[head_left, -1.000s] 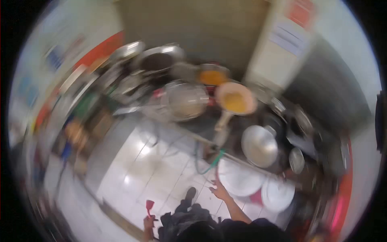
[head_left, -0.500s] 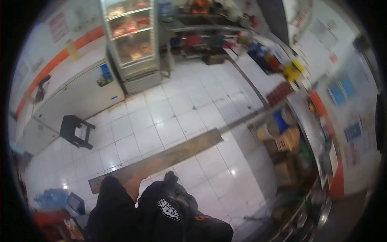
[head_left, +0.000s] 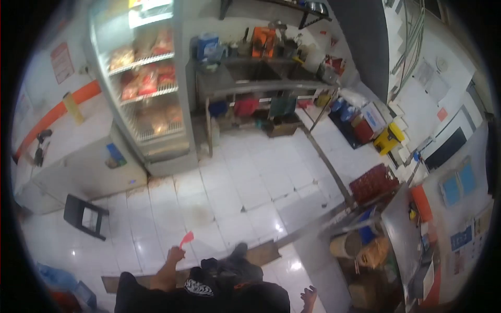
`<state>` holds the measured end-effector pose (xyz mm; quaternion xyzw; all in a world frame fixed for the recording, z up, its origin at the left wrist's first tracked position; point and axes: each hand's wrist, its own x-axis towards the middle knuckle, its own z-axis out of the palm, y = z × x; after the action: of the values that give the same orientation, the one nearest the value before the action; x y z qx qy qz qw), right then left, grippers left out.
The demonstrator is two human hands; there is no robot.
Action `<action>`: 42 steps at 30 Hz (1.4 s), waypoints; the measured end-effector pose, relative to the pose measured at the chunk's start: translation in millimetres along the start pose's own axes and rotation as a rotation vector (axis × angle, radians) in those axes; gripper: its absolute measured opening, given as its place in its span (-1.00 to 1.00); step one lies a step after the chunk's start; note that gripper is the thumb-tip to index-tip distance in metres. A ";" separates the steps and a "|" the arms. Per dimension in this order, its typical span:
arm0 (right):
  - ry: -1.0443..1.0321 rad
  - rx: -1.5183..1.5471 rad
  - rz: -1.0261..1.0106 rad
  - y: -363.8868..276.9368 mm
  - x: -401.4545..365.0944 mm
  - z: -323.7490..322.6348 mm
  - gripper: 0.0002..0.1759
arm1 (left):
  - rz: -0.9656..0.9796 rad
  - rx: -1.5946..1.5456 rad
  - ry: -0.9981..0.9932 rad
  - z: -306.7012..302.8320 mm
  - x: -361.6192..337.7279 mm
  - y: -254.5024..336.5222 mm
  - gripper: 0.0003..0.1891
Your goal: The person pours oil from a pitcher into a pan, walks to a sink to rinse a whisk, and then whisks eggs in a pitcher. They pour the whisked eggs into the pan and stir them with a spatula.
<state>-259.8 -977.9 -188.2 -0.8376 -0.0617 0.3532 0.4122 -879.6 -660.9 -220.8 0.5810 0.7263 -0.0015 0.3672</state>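
My left hand (head_left: pixel 176 254) is held out in front of my body, closed around a small pink-red utensil (head_left: pixel 186 239). A thin handle with a wider flat end sticks up out of the fist; its exact kind is too small to make out. Down at the lower right, my right hand (head_left: pixel 309 296) hangs beside my body with its fingers apart and nothing seen in it. Below my left hand a long brown mat or board (head_left: pixel 263 254) lies across the white floor tiles.
A lit glass-door fridge (head_left: pixel 151 99) with packed bags stands ahead, beside a metal sink (head_left: pixel 209 81). On the left are a white chest freezer (head_left: pixel 78 169) and a dark stool (head_left: pixel 86 216). A red crate (head_left: pixel 373 183) and steel counter (head_left: pixel 396 219) line the right.
My view has tilted up and moved forward, showing more of the sink and shelf. My right hand has come into view, and the pink-red utensil in my left hand is clearer.
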 end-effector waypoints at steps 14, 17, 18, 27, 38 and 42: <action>-0.316 0.029 -0.765 -747.8 371.3 403.2 -0.20 | -0.050 0.286 -0.055 5.0 282.8 237.4 -0.60; -0.366 0.208 -0.773 -873.3 412.4 474.1 -0.14 | -0.647 -0.303 0.060 -15.2 351.4 299.6 -0.56; -0.379 0.246 -0.844 -910.7 438.5 494.4 -0.11 | -0.629 -0.384 0.104 -22.4 374.5 318.9 -0.57; -0.334 0.397 -1.041 -1286.5 624.2 634.2 0.07 | -0.374 -0.641 0.347 -124.0 582.3 496.7 -0.65; -0.401 0.335 -1.304 -1631.0 1049.4 877.7 0.13 | -1.094 -1.464 0.593 -10.0 647.2 828.7 -0.75; 0.026 -0.198 -1.402 -1676.4 1027.3 891.1 0.03 | -1.135 -1.420 0.649 46.0 630.3 923.2 -0.66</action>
<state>245.8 1097.8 120.9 -0.6382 -0.6134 -0.0129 0.4651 -109.7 150.5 -199.8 -0.2419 0.7968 0.4216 0.3589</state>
